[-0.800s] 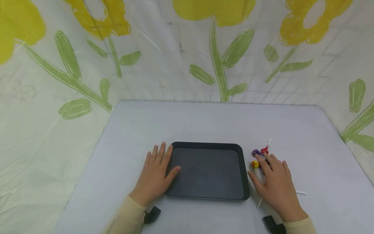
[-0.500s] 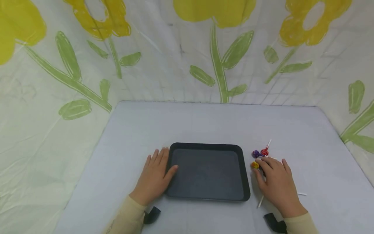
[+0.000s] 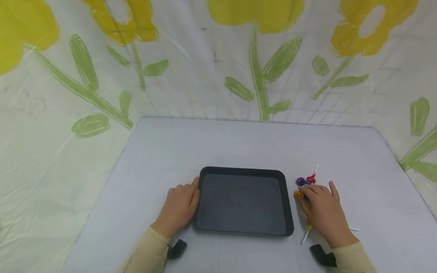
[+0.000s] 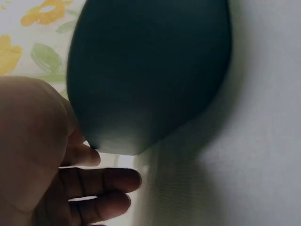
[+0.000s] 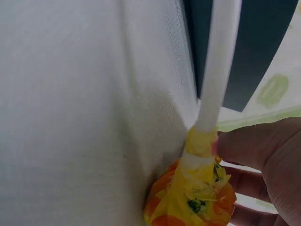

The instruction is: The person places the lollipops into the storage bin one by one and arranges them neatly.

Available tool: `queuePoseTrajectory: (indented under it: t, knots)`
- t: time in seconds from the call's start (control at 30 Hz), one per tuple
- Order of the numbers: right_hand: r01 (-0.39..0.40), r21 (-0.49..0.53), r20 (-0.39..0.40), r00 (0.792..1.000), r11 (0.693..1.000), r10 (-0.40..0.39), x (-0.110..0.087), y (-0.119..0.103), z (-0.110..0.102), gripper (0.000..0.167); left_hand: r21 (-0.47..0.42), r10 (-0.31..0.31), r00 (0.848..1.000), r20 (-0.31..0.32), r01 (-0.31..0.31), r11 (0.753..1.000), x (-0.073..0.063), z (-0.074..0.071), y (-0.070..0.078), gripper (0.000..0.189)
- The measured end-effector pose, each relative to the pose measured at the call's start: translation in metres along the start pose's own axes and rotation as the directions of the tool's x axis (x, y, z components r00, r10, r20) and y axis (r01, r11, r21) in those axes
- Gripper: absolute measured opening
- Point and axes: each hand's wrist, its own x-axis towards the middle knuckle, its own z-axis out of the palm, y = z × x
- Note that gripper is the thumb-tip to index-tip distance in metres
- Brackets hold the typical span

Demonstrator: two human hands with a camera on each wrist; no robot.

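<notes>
My left hand (image 3: 181, 207) grips the left rim of a dark rectangular tray (image 3: 290, 218), fingers bent at its edge. In the left wrist view the tray (image 4: 150, 61) looms large, with fingers (image 4: 103, 182) beside its corner. Right of the tray, my right hand (image 3: 322, 212) pinches an orange lollipop (image 3: 298, 194) between thumb and forefinger. The right wrist view shows an orange-and-yellow wrapped lollipop (image 5: 193, 200) close up, its white stick pointing upward and the thumb (image 5: 249, 143) beside its wrapper neck. A purple lollipop (image 3: 301, 181) and a red one (image 3: 311, 179) lie just beyond the fingers.
A white stick with a yellow wrapper neck (image 3: 310, 227) and another white stick (image 3: 354, 229) poke out from under the right hand. Everything lies on a white table (image 3: 252, 146). A flower-printed curtain (image 3: 191, 76) hangs behind it.
The left hand's spread fingers have drawn in and bent at the tray's rim; its thumb has left the tray's inside. The right thumb and forefinger have closed on the orange lollipop.
</notes>
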Motion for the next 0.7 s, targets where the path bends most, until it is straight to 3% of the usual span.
queuePoseTrajectory:
  t: [0.17, 0.33, 0.7]
  knots:
    - [0.012, -0.017, 0.06, 0.998, 1.0, -0.011, 0.006, 0.0, 0.003, 0.038, -0.055, -0.029, 0.999, 0.037, 0.031, 0.998, 0.001, 0.001, -0.001, 0.049]
    - [0.031, -0.021, 0.08, 0.996, 0.999, -0.029, 0.011, 0.001, 0.005, 0.03, -0.121, -0.035, 0.998, 0.059, 0.042, 0.992, 0.001, 0.005, -0.001, 0.052]
    - [-0.061, 0.05, 0.045, 0.997, 0.997, 0.059, 0.017, 0.0, -0.015, 0.029, -0.181, -0.024, 0.999, 0.04, 0.031, 0.983, 0.001, 0.007, 0.0, 0.053]
